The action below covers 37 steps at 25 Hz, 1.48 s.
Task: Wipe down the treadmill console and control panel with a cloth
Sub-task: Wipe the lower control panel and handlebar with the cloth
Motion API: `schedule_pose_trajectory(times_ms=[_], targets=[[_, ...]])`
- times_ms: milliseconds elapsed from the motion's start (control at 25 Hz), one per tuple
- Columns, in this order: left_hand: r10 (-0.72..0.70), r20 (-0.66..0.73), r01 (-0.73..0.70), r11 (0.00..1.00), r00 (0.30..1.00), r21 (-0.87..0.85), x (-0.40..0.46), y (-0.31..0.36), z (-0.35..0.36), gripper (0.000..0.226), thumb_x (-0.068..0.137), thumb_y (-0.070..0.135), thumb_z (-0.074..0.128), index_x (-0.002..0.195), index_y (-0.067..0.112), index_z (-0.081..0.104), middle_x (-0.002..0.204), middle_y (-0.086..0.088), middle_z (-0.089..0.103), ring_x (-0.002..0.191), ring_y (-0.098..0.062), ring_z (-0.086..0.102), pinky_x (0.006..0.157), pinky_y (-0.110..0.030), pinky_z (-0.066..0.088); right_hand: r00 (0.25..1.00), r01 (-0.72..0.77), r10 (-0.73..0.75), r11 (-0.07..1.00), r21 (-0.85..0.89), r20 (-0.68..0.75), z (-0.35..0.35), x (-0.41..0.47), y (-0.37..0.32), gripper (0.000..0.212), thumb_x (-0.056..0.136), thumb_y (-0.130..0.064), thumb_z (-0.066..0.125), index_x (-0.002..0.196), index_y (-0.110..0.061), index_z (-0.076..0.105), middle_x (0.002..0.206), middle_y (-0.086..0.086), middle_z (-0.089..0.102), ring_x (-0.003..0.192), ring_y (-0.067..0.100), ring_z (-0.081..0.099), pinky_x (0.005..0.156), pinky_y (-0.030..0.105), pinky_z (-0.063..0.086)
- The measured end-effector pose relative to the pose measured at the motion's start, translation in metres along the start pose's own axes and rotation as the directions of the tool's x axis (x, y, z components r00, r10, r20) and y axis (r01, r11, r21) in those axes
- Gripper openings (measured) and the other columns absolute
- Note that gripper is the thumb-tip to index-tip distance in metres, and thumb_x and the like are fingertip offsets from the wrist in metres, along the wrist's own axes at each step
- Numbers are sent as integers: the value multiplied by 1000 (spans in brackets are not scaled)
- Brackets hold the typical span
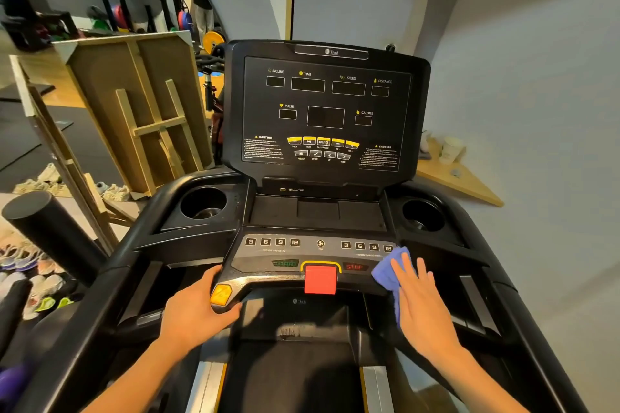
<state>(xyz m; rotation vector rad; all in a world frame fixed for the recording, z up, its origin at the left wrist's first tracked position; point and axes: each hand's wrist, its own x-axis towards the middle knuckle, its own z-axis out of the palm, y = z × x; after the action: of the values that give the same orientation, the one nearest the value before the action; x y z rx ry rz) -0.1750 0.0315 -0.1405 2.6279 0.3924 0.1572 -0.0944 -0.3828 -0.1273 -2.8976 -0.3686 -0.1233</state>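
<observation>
The black treadmill console [327, 111] stands upright ahead, its displays dark. Below it lies the control panel [302, 251] with number keys, a green START, a red STOP and a red safety key [320, 279]. My right hand [421, 302] lies flat on a blue cloth [389, 270], pressing it on the panel's right end beside the STOP button. My left hand [198, 308] grips the panel's left corner next to an orange button [221, 294].
Cup holders sit at left [203, 203] and right [422, 214] of the console. Wooden frames [134, 111] lean at left, shoes [30, 271] on the floor below. A wooden shelf [459, 178] with a paper cup is at right, by the wall.
</observation>
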Motion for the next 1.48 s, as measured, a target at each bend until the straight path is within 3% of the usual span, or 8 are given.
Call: schedule_pose_trajectory(times_ms=[120, 320, 640, 840, 1040, 1240, 1360, 1480], targets=[[-6, 12, 6, 1000, 1000, 2, -1, 2, -1, 95, 68, 67, 71, 147, 29, 34, 123, 9, 68, 98, -12, 69, 80, -22, 55, 994, -106, 103, 984, -145, -31, -1, 26, -37, 57, 94, -26, 59, 146, -9, 44, 158, 17, 30, 141, 51, 27, 109, 59, 37], [-31, 22, 31, 999, 999, -12, -2, 3, -2, 97, 67, 70, 70, 148, 31, 33, 126, 11, 66, 104, -13, 67, 88, -28, 56, 966, -251, 249, 967, -32, -65, 7, 71, -99, 64, 99, -49, 29, 154, -18, 30, 163, 12, 19, 148, 44, 9, 120, 56, 13], [-26, 38, 27, 999, 999, -26, -3, 6, -6, 96, 65, 74, 66, 145, 33, 35, 124, 13, 67, 102, -11, 68, 86, -24, 54, 994, 111, -111, 994, 9, -16, 30, 82, -213, 60, 104, -44, 26, 157, -18, 13, 166, 10, 6, 150, 39, -1, 121, 54, 1], [10, 24, -10, 1000, 1000, -13, -3, 7, -7, 90, 66, 71, 67, 141, 30, 40, 116, 14, 69, 92, -7, 68, 70, -10, 46, 958, 287, -287, 958, -19, -5, 41, 76, -257, 65, 99, -45, 13, 156, -15, 22, 164, 11, 14, 149, 41, 6, 118, 51, -3], [100, -56, -104, 993, 993, -58, -6, 9, -8, 36, 68, 63, 73, 91, 42, 54, 68, 28, 57, 55, 2, 56, 53, -7, 34, 809, 586, -582, 810, -35, 80, 43, 61, -266, 56, 106, -41, 29, 157, -20, 17, 166, 4, 6, 151, 33, -8, 120, 48, -9], [125, -64, -127, 991, 990, -35, -8, 7, -7, 24, 67, 60, 65, 68, 44, 48, 53, 25, 49, 48, 1, 52, 49, -10, 36, 697, 702, -704, 709, 67, 135, 43, 51, -257, 57, 105, -31, 44, 156, -23, 22, 165, 1, 14, 152, 27, -5, 121, 46, -7], [154, -83, -159, 985, 985, -65, -8, 5, -8, 16, 67, 59, 62, 78, 50, 53, 59, 37, 45, 51, 10, 50, 53, -6, 37, 625, 758, -767, 640, 122, 142, 33, 50, -243, 79, 91, 3, 57, 156, -25, 22, 165, -1, 14, 152, 25, -2, 119, 39, -10], [134, -59, -139, 987, 989, -81, -6, 4, -8, 53, 67, 60, 68, 115, 40, 58, 76, 40, 49, 60, 9, 54, 59, -5, 41, 576, 785, -799, 599, 156, 173, 21, 51, -221, 90, 84, 17, 55, 155, -28, 24, 165, -5, 12, 152, 21, -1, 118, 37, -8]])
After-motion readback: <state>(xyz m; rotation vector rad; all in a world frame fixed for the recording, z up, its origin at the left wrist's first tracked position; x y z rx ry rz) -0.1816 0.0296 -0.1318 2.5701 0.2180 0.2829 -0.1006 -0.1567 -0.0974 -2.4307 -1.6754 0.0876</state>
